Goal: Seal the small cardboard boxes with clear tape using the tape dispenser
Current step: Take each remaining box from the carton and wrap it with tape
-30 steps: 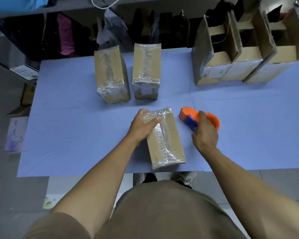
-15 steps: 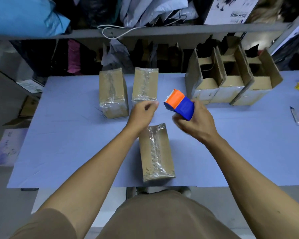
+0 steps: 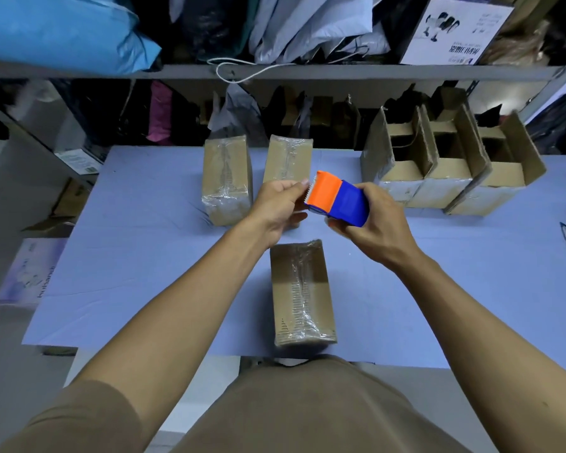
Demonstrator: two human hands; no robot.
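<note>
Fingers of right hand (image 3: 378,225) curled round tape dispenser (image 3: 339,200), left hand (image 3: 280,207) pinching its toothed edge.

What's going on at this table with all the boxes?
A person is taping up small cardboard boxes. The right hand holds an orange and blue tape dispenser above the table, while the left hand picks at its toothed end. A wrapped box lies below; three open boxes wait behind.

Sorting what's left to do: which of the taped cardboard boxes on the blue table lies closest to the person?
The taped brown cardboard box lying alone at the table's near edge, below both hands; the other two taped boxes lie side by side farther back.
</note>
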